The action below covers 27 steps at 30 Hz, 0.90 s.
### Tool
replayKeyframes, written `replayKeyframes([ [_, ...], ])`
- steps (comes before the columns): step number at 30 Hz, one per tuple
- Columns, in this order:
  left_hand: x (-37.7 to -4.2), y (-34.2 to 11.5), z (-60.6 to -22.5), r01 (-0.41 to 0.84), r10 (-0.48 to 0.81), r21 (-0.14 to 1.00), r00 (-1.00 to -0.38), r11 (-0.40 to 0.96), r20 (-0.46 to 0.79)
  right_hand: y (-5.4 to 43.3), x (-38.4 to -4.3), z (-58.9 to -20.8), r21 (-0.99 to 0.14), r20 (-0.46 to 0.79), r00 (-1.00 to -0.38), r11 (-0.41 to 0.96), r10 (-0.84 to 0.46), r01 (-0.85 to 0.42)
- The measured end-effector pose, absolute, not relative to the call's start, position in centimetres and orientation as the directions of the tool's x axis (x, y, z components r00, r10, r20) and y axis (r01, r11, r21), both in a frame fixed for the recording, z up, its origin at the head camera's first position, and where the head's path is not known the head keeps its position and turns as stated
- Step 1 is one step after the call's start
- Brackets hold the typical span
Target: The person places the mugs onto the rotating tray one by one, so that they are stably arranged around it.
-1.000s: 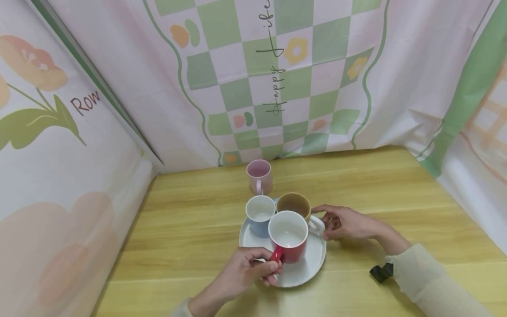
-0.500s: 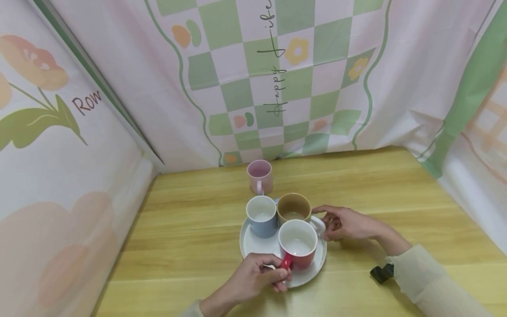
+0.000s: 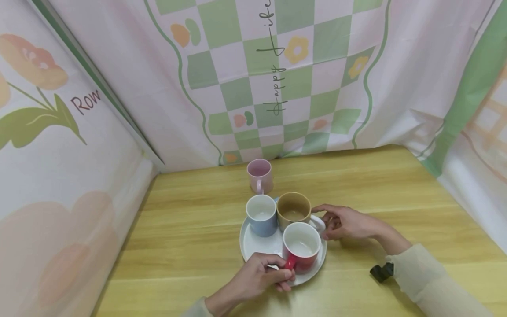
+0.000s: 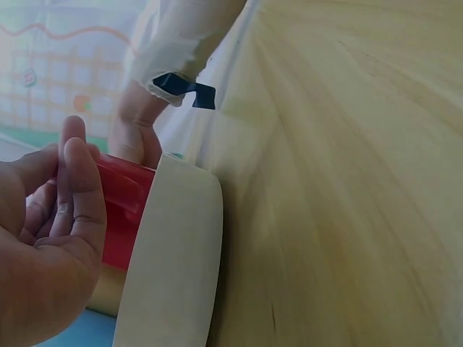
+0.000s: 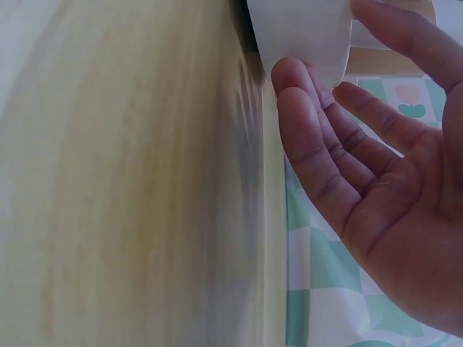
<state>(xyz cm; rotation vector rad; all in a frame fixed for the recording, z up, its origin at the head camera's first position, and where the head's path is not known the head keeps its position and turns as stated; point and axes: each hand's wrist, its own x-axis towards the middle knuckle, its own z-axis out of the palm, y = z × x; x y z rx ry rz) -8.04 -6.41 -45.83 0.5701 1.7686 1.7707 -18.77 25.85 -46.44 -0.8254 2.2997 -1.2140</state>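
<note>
My left hand point(image 3: 261, 274) pinches the handle of a red mug point(image 3: 306, 263) with a white inside. The mug stands upright over the right front of a round white plate point(image 3: 253, 246); in the left wrist view its red side point(image 4: 124, 199) shows just above the plate's pale side point(image 4: 177, 253). Behind it on the plate are a light blue mug point(image 3: 262, 226) and a tan mug point(image 3: 283, 218) with a white handle. My right hand point(image 3: 346, 223) is at the plate's right edge beside that handle; its fingers are loosely extended and appear to touch the plate point(image 5: 300, 36).
A pink mug point(image 3: 261, 181) stands on the wooden table point(image 3: 190, 220) behind the plate. Patterned cloth point(image 3: 277, 88) hangs along the back and both sides. A small black object point(image 3: 381, 273) sits by the right sleeve.
My left hand has shifted right and toward the front with the red mug, which now stands lower and farther from the blue and tan mugs. The right hand has stayed put.
</note>
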Motion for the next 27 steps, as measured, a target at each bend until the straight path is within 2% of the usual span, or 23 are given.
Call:
replayKeyframes([
  [8,-8.1,-5.8,-46.0,-0.081,0.649,0.996,-0.756,0.039,-0.087,25.9,-18.8,-46.5,-0.838,-0.08,-0.741,0.447,-0.667,-0.312],
  [18,-8.0,-5.0,-45.8,-0.123,0.624,0.992,-0.772,0.039,-0.121,25.8,-18.7,-46.5,-0.844,-0.045,-0.733,0.418,-0.679,-0.335],
  [27,-7.9,-4.8,-45.5,-0.127,0.565,0.987,-0.809,0.101,-0.162,25.7,-18.6,-46.1,-0.847,-0.051,-0.737,0.419,-0.675,-0.326],
])
